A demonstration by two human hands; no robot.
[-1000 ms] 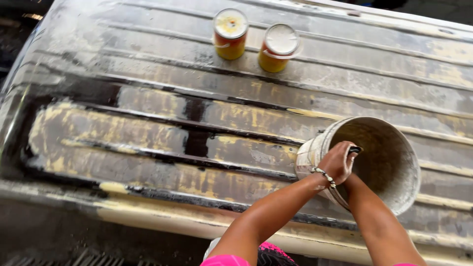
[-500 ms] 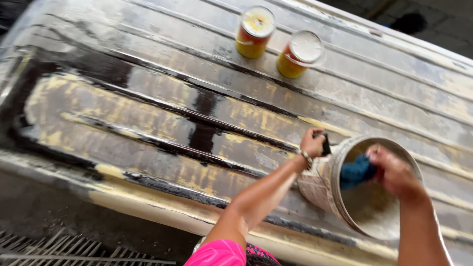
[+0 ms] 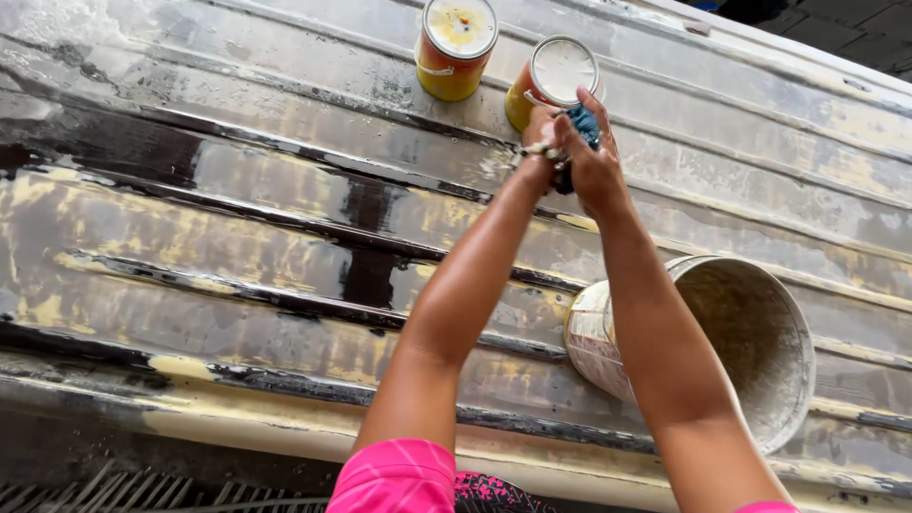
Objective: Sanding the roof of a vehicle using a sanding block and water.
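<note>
A pale bucket (image 3: 750, 351) lies tipped on the ribbed metal panel (image 3: 237, 218), beside the forearms. Beyond it, the right hand (image 3: 594, 161) and left hand (image 3: 540, 133) press together, clenched on a blue cloth (image 3: 583, 123), just before two yellow cans (image 3: 551, 81)

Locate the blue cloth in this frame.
In the head view the blue cloth is gripped between both hands, right hand and left hand, just below the white-lidded can.
</note>
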